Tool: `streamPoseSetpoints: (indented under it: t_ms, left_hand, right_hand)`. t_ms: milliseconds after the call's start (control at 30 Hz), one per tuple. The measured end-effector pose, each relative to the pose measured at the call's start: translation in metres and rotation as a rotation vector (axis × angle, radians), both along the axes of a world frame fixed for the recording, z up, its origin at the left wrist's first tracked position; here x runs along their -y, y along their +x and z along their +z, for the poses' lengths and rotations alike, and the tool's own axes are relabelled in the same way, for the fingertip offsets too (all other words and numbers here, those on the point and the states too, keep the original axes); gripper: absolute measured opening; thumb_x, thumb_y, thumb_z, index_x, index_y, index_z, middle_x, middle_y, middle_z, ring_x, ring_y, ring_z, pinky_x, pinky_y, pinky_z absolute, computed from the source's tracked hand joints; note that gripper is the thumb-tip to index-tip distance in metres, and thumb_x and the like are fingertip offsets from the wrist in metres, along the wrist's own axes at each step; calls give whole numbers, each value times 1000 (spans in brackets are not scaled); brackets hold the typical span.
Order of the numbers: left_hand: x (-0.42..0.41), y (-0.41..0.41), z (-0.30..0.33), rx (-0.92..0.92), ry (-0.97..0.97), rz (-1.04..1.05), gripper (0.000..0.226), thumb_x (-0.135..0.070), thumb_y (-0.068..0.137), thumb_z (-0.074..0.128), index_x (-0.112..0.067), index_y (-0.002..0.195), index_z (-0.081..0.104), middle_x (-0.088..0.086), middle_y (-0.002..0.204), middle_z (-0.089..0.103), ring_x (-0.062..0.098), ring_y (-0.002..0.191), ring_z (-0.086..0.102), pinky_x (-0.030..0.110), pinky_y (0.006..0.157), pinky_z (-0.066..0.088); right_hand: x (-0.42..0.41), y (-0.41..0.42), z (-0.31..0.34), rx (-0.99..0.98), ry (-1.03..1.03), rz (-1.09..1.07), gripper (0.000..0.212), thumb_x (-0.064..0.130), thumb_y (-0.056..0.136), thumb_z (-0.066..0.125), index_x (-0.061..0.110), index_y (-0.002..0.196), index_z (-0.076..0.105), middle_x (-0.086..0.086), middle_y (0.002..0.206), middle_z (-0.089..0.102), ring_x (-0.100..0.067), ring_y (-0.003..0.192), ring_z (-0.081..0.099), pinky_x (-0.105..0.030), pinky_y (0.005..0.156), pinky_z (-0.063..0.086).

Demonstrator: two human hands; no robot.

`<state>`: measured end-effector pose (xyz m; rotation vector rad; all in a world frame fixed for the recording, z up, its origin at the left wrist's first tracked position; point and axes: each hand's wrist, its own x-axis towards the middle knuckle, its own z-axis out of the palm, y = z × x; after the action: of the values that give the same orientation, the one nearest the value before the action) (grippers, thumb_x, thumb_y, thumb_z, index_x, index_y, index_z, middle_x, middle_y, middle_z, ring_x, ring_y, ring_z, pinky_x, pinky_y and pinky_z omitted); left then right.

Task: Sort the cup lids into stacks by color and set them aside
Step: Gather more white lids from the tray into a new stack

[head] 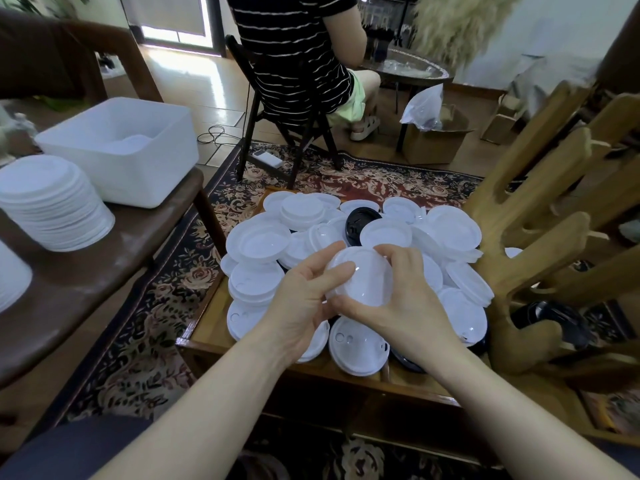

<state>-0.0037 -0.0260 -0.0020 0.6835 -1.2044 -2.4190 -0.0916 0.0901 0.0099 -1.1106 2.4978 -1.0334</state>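
2 hands, left hand (300, 305), right hand (401, 306), gripping white lid (363, 278) between them

A patterned rug (363, 174) covers part of the glossy wooden floor (194, 77). A person in a striped shirt sits on a dark folding chair (277, 109) beside a round glass table (408, 69). Daylight glares from a doorway (173, 19).

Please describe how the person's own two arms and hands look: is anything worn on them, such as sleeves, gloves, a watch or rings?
Both forearms are bare up to the frame's lower edge, with no sleeve visible on them. The left hand and the right hand wear no gloves. No watch, bracelet or ring is visible on either. Dark grey-blue cloth shows at the lower left corner, but whether it is a sleeve cannot be told.
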Motion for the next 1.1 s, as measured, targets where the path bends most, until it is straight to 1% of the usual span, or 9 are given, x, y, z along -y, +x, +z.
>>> streamPoseSetpoints:
  t_ms: [133, 233, 433, 533, 600, 733, 800, 900, 1100]
  left_hand:
    - [1, 0, 0, 10, -7, 18, 40, -8, 92, 64, -14, 131, 61, 4, 110, 72, 16, 92, 68, 28, 65, 57]
    - [3, -1, -1, 23, 11, 53, 36, -7, 94, 61, -11, 130, 61, 6, 108, 72, 18, 89, 69, 27, 60, 59]
    - [5, 0, -1, -4, -6, 28, 40, -12, 92, 64, -15, 132, 61, 9, 118, 70, 17, 92, 69, 27, 64, 59]
    - [4, 2, 0, -29, -48, -56, 48, -21, 80, 71, -27, 127, 63, 0, 100, 70, 11, 81, 69, 32, 66, 59]
    - [3, 2, 0, -15, -81, -69, 40, -14, 87, 68, -31, 124, 64, -5, 85, 69, 8, 73, 69, 32, 66, 59]
    - [9, 3, -2, 36, -71, 51, 32, -9, 92, 64, -30, 116, 69, 2, 107, 72, 14, 81, 71, 31, 63, 59]
    - [15, 3, -1, 56, -38, 143, 32, -7, 92, 63, -30, 114, 69, 4, 112, 70, 16, 82, 69, 28, 59, 58]
    - [23, 5, 1, 63, 16, 280, 27, -9, 94, 62, -31, 109, 67, 4, 119, 68, 20, 94, 67, 28, 59, 59]
    - [29, 8, 1, 90, 36, 430, 21, -13, 96, 63, -30, 108, 66, 2, 118, 68, 21, 104, 66, 33, 70, 58]
  right_hand:
    - [-2, -5, 4, 147, -17, 65, 96, 72, 52, 74, 32, 128, 31, 20, 126, 35, 5, 108, 42, -19, 81, 40]
    - [-7, -11, 2, 274, -52, 150, 89, 50, 67, 82, 34, 137, 28, 24, 129, 39, 9, 118, 43, -9, 85, 40]
    - [-7, -17, -2, 228, -109, 187, 89, 37, 72, 84, 38, 142, 29, 22, 137, 35, 15, 125, 34, -2, 90, 34]
    - [-4, -19, -4, 171, -162, 136, 84, 39, 70, 84, 40, 136, 32, 25, 132, 36, 28, 117, 29, 5, 84, 31]
    - [-3, -21, -7, 173, -172, 126, 83, 44, 68, 84, 42, 132, 32, 23, 132, 37, 26, 116, 30, 4, 84, 32]
    - [-8, -26, -12, 234, -122, 188, 94, 59, 56, 77, 40, 137, 31, 17, 135, 39, 7, 124, 40, -11, 94, 40]
    - [-15, -31, -18, 180, -38, 212, 101, 60, 58, 78, 39, 142, 27, 16, 136, 38, 1, 127, 39, -23, 101, 39]
    - [-26, -38, -33, -94, 152, 288, 91, 50, 70, 82, 34, 145, 32, 17, 131, 37, 0, 124, 31, -29, 108, 34]
    - [-34, -34, -60, -394, 265, 404, 78, 45, 75, 72, 27, 143, 40, 8, 136, 42, -11, 129, 29, -24, 103, 20]
